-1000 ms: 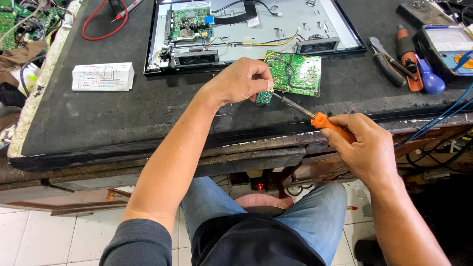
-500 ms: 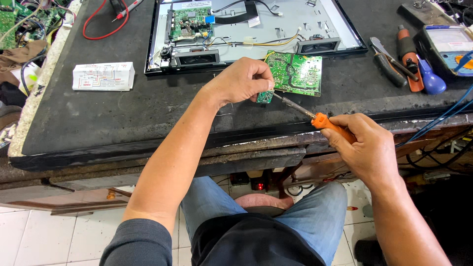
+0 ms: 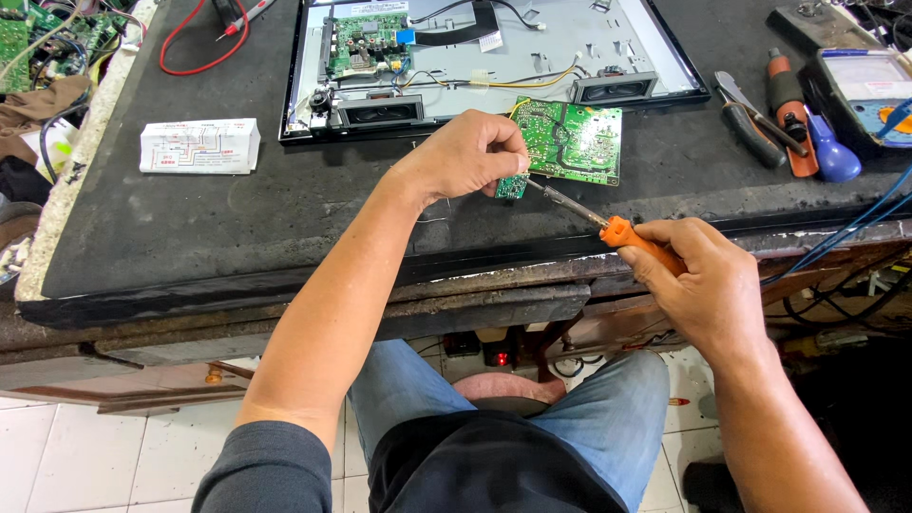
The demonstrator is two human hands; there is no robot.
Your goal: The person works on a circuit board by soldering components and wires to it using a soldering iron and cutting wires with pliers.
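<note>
Head view: looking down over a dark workbench (image 3: 237,228) at a seated person's two bare hands.
Left hand (image 3: 465,152): fingers pinched closed around a small green circuit board (image 3: 512,185), held just above the bench near its front edge.
Right hand (image 3: 708,280): wrapped tight round the orange handle of a soldering iron (image 3: 617,231), to the right of and nearer than the small board.
Iron tip: the metal shaft slants up and left, and its point meets the small board's right edge; whether it actually touches a joint is too small to tell.
Large green board (image 3: 568,141): lies flat on the bench just beyond the small board, apart from it.
Opened flat-panel back (image 3: 494,57): at the far side, cover off, a main board and two speakers exposed.
Right side: pliers, a red-handled tool and a blue-handled one lie near a meter (image 3: 869,90).
Left side: a white box (image 3: 199,145) sits well apart from the hands.
Progress: judging by the pose, the small board is off the set and being worked with the iron; nothing shows it refitted, and the panel remains open.
</note>
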